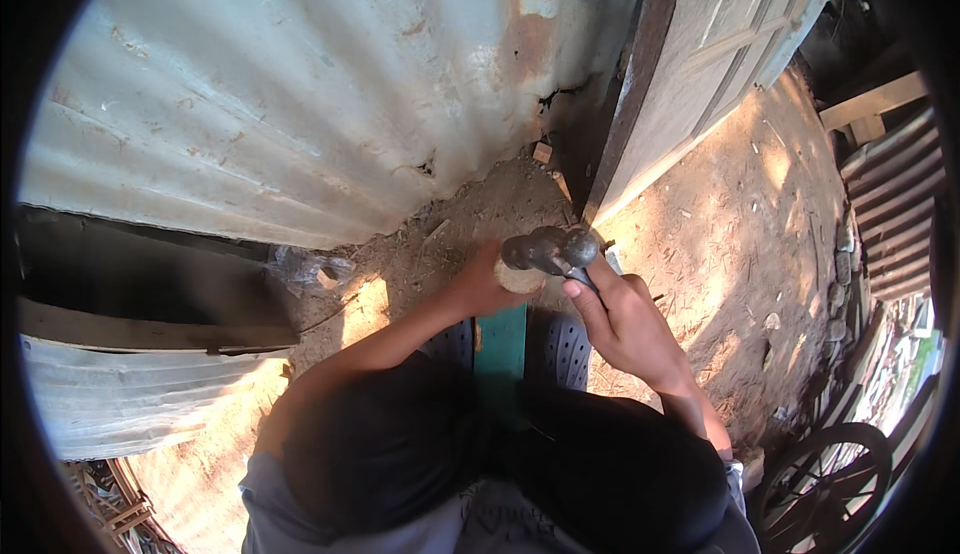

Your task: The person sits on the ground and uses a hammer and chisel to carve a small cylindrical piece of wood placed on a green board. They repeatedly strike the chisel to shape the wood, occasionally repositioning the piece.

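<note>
My right hand (632,322) is closed around the handle of a ball-peen hammer (550,250), thumb laid along it. The dark metal head lies over the top of a round, pale piece that looks like wood (520,282); whether they touch, I cannot tell. My left hand (482,284) is wrapped round the side of that piece, its fingers partly hidden. Below both hands a green board (500,342) runs between my legs. The lower end of the round piece is out of sight.
A corrugated metal wall (300,84) rises ahead and to the left. A wooden door (700,74) stands at the right of it. Dirt ground (740,244) with scraps spreads to the right. A spoked wheel (825,484) sits at lower right, below corrugated sheets (895,214).
</note>
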The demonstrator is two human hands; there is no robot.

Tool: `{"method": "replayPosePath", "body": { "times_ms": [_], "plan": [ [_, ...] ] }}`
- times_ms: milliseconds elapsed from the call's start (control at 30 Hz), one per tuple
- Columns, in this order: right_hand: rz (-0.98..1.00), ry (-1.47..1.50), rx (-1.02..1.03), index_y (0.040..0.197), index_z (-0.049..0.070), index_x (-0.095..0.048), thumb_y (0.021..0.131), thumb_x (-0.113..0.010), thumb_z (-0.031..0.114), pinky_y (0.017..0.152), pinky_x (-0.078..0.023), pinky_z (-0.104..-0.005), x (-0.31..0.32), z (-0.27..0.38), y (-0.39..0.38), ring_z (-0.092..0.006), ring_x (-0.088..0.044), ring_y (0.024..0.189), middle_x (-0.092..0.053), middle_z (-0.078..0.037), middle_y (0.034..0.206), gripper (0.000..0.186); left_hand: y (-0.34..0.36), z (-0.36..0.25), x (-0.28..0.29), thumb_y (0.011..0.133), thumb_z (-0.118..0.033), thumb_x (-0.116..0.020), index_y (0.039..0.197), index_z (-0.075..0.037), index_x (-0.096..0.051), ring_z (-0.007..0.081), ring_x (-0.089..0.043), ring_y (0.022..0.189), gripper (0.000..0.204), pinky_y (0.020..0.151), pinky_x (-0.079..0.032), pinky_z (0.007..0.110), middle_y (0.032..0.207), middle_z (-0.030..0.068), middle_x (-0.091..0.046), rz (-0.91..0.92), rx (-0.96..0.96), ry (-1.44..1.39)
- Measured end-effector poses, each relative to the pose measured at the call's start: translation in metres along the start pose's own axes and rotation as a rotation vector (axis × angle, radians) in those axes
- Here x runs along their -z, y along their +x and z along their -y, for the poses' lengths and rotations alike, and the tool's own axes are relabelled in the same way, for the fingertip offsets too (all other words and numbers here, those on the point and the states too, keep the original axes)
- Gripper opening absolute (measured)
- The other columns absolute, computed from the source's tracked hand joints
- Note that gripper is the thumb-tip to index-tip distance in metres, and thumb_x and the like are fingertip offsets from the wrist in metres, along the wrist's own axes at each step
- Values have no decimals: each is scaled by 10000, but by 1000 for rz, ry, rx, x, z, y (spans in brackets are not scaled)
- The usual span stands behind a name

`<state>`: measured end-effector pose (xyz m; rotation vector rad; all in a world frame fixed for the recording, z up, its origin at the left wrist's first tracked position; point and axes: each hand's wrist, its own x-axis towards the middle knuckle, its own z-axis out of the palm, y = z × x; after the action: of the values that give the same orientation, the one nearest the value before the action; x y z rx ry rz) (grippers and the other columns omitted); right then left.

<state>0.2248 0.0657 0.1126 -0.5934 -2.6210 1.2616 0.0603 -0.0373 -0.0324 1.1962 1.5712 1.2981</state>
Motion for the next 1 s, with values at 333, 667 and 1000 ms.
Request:
{"method": "replayPosePath", "body": {
  "times_ms": [333,667,1000],
  "plan": [
    [23,6,-81,1202,-38,-494,970,-511,170,575,-452,-427,0,-10,-1,-443,-613,661,-606,-237,714,312,6,-9,7,731,-244,-799,1025,-17,-623,291,-657,950,411,825,-513,395,997,176,-656,102,44,2],
    [-14,11,-8,1162,-15,-518,959,-524,186,578,-463,-437,-5,-27,-5,-413,-604,619,-593,-195,664,285,10,-27,10,758,-235,-778,1043,-18,-611,248,-646,986,395,822,-511,379,1025,158,-661,95,75,76],
    [6,78,-50,1089,-30,-582,939,-563,174,556,-464,-411,-7,-15,-4,-388,-589,567,-564,-218,634,254,2,3,10,773,-221,-767,959,-25,-642,217,-663,897,297,799,-513,351,906,137,-679,-1,-37,83]
  ]
}}
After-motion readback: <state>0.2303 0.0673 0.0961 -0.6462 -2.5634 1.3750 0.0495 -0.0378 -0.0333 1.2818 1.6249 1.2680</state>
